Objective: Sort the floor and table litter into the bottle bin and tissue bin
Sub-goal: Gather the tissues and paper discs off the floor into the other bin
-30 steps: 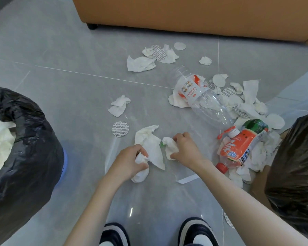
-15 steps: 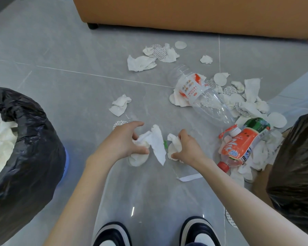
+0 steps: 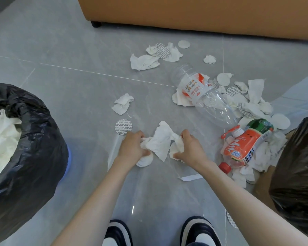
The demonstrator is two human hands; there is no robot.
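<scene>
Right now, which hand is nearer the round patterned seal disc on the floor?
Left. The left hand, gripping crumpled tissue, is just off the seal disc's near-right edge; the right hand is farther right, past the tissue.

A glossy grey tiled floor [image 3: 60, 50] with faint marbling and thin pale grout lines [image 3: 100, 74] fills the view, catching a small bright glint [image 3: 132, 209] of light near the bottom — along the top edge stands a tan-orange sofa [image 3: 185, 13] on a short black foot [image 3: 96, 23].
</scene>
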